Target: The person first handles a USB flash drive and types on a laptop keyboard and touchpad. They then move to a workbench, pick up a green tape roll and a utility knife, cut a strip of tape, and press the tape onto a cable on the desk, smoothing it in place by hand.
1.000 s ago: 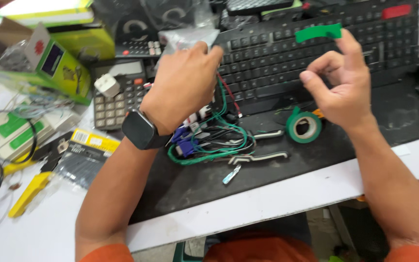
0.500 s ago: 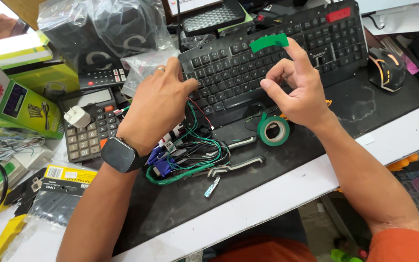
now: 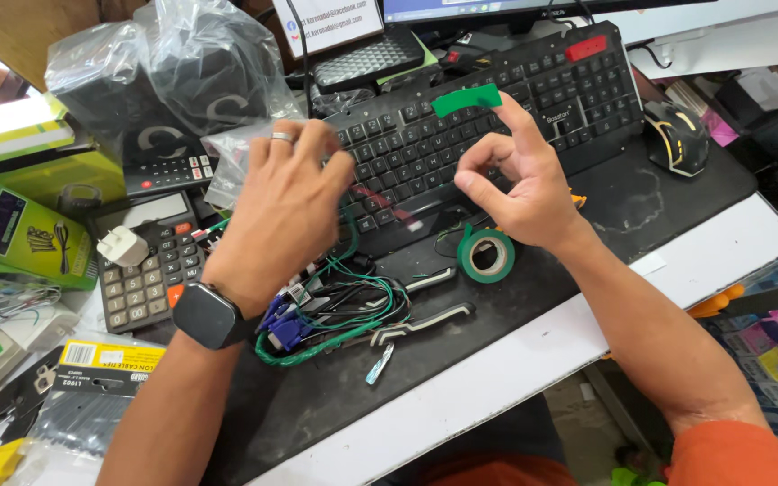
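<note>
My right hand (image 3: 520, 175) is raised over the black keyboard (image 3: 533, 99), with a short strip of green tape (image 3: 466, 98) stuck to its fingertip. My left hand (image 3: 285, 211), wearing a dark smartwatch (image 3: 209, 315) and a ring, hovers over a bundle of green and black wires with blue connectors (image 3: 326, 310); its fingers are slightly blurred and whether they grip a wire is unclear. A green tape roll (image 3: 486, 255) lies on the black mat (image 3: 641, 207) just below my right hand.
A calculator (image 3: 150, 261) with a white plug adapter on it sits left. Green boxes (image 3: 11, 225), bagged black speakers (image 3: 164, 81), a cable-tie packet (image 3: 92, 387) crowd the left. A black mouse (image 3: 677, 135) lies right of the keyboard. The white desk edge (image 3: 587, 333) runs diagonally.
The view has shifted so the keyboard sits more central. My left hand has lifted slightly off the wire bundle toward the keyboard. My right hand still holds the tape strip up.
</note>
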Demonstrator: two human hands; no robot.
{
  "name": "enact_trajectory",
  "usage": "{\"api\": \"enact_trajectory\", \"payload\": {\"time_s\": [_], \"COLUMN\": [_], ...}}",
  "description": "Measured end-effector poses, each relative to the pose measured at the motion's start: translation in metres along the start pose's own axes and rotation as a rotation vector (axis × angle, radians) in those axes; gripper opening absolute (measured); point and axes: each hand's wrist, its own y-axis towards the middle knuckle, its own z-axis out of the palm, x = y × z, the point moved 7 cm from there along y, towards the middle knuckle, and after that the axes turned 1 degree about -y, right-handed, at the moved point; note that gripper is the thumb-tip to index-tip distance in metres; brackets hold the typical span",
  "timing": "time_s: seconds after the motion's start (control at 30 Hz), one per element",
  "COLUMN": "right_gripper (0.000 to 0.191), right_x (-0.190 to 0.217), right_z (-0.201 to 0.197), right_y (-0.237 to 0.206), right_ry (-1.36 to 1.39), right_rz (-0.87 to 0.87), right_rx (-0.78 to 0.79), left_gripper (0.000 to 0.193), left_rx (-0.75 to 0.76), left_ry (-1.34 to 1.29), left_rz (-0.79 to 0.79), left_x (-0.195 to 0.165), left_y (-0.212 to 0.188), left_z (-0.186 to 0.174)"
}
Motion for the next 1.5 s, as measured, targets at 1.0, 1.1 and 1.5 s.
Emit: {"api": "enact_trajectory", "payload": {"time_s": [1.0, 1.1, 1.5], "right_gripper": [0.062, 0.06, 0.066], "right_x": [-0.002, 0.0, -0.006], "right_z": [-0.009, -0.011, -0.003], "right_y": [0.009, 0.008, 0.001], "right_ry": [0.444, 0.441, 0.413], "right_rz": [0.289, 0.278, 0.264], "right_rx": [0.166, 0.173, 0.288], "left_gripper": [0.022, 0.025, 0.023], "left_rx": [0.359, 0.405, 0.355], "left_ry": [-1.576, -1.364, -1.339], "left_rz": [-0.764, -0.725, -0.625], "left_x": [-0.005, -0.005, -0.012], "left_y": [-0.011, -0.013, -0.009], "left_z": [0.089, 0.086, 0.082]}}
